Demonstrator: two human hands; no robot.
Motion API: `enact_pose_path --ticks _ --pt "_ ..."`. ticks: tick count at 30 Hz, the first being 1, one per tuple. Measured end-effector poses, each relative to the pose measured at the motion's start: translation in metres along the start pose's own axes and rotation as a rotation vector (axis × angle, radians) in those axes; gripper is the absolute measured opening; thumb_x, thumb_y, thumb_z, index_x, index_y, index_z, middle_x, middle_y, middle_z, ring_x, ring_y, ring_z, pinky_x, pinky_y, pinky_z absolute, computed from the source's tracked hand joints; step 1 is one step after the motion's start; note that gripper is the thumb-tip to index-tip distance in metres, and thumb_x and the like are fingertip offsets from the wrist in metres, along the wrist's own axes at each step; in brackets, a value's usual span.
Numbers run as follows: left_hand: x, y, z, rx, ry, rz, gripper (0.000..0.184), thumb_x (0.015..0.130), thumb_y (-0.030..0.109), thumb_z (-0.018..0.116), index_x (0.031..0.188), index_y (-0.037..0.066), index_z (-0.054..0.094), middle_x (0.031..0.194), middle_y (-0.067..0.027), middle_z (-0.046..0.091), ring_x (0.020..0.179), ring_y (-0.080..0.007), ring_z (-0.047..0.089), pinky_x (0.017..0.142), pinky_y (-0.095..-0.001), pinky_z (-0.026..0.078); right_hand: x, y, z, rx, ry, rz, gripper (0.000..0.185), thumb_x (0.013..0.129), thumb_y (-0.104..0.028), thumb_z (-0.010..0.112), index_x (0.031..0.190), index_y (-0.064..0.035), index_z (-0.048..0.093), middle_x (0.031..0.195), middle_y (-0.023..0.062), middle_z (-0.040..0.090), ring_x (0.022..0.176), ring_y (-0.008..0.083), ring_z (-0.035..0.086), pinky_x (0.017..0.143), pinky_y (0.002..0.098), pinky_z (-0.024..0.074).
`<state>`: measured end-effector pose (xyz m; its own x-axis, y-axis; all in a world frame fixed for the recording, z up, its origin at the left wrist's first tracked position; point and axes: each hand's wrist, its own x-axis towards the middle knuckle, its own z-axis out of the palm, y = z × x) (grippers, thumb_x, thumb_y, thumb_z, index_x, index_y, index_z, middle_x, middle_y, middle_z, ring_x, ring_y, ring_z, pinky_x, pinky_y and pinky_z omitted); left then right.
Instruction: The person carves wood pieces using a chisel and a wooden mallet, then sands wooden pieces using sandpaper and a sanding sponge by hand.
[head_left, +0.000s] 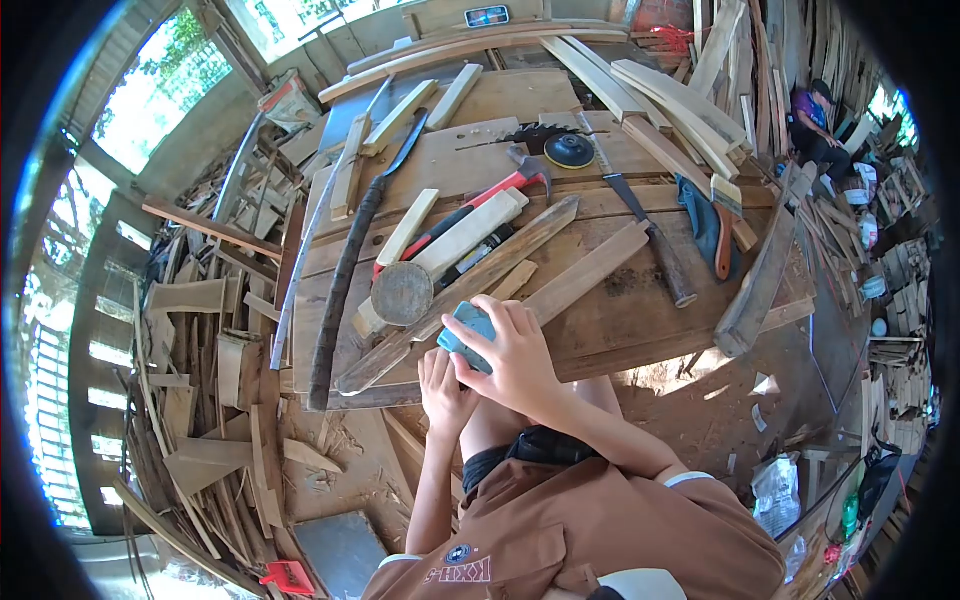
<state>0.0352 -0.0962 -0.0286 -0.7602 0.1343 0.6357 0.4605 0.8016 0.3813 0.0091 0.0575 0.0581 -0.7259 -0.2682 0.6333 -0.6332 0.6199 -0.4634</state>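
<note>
My right hand (515, 358) is wrapped round a small teal boxy thing (470, 330) with rounded corners, its exact kind unclear. Just below and left of it, my left hand (446, 392) has its fingers curled by the thing's lower edge; whatever they pinch is hidden. Both hands are over the front edge of the wooden workbench (590, 340). A round wood slice (402, 293) lies beyond them on the left. Close by are a rough wood strip (480, 285), a flat board (590, 270) and a red-handled hammer (500, 188).
A long-handled blade (365, 230) lies at the bench's left, a wooden-handled file-like tool (645, 230) and a brush (724, 225) at its right. Further back are a black disc (569, 151), a saw blade (535, 134) and planks (600, 80). Scrap wood (210, 400) crowds the left; a person (815, 125) sits far right.
</note>
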Motion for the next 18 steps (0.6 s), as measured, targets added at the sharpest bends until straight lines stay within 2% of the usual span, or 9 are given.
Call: enact_pose_path --ticks 4,8,10,12,16,18 --pt "0.01 0.007 -0.004 -0.047 0.044 0.046 0.022 0.073 0.009 0.072 0.089 -0.001 0.061 0.089 -0.0127 0.058 0.082 -0.0343 0.054 0.074 -0.0437 0.042 -0.005 0.001 -0.005 -0.087 -0.063 0.027 0.048 0.079 -0.026 0.073 0.126 -0.0188 0.068 0.122 0.012 0.055 0.103 0.0301 0.054 0.088 0.044 0.0425" --pt "0.017 0.015 -0.007 -0.051 0.044 0.023 0.023 0.076 0.003 0.071 0.099 0.001 0.067 0.099 -0.0098 0.066 0.091 -0.0294 0.06 0.081 -0.0405 0.044 0.0 0.012 -0.022 -0.104 -0.102 0.073 0.047 0.077 -0.026 0.074 0.123 -0.017 0.07 0.117 0.0112 0.056 0.101 0.0298 0.054 0.088 0.044 0.0429" --pt "0.02 0.02 -0.01 -0.034 0.043 0.008 0.023 0.079 0.005 0.075 0.102 0.005 0.069 0.1 -0.0066 0.068 0.092 -0.0256 0.062 0.083 -0.0385 0.044 0.002 0.027 -0.029 -0.127 -0.065 0.07 0.045 0.076 -0.026 0.075 0.12 -0.0168 0.072 0.113 0.0107 0.056 0.098 0.0289 0.055 0.086 0.0433 0.0434" --pt "0.021 0.022 -0.01 -0.006 0.052 0.01 0.024 0.08 0.009 0.078 0.103 0.007 0.07 0.1 -0.0039 0.068 0.091 -0.0228 0.063 0.082 -0.0366 0.044 0.004 0.054 -0.037 -0.179 0.007 0.068 0.042 0.075 -0.026 0.074 0.116 -0.0178 0.074 0.108 0.0099 0.056 0.095 0.0274 0.056 0.082 0.0421 0.0436" --pt "0.021 0.022 -0.01 -0.008 0.056 0.005 0.024 0.081 0.011 0.079 0.103 0.007 0.071 0.1 -0.0039 0.068 0.091 -0.023 0.063 0.082 -0.0366 0.044 0.017 0.128 -0.069 -0.358 0.121 0.133 0.038 0.073 -0.025 0.076 0.111 -0.017 0.077 0.101 0.0099 0.059 0.091 0.0286 0.058 0.08 0.0425 0.0473" --pt "0.021 0.021 -0.009 -0.015 0.068 0.009 0.024 0.081 0.011 0.078 0.103 0.007 0.07 0.099 -0.0041 0.068 0.091 -0.0233 0.063 0.081 -0.0368 0.045 0.021 0.176 -0.085 -0.35 0.182 0.179 0.038 0.074 -0.026 0.076 0.111 -0.0163 0.077 0.098 0.0111 0.06 0.09 0.0303 0.059 0.077 0.044 0.0494"
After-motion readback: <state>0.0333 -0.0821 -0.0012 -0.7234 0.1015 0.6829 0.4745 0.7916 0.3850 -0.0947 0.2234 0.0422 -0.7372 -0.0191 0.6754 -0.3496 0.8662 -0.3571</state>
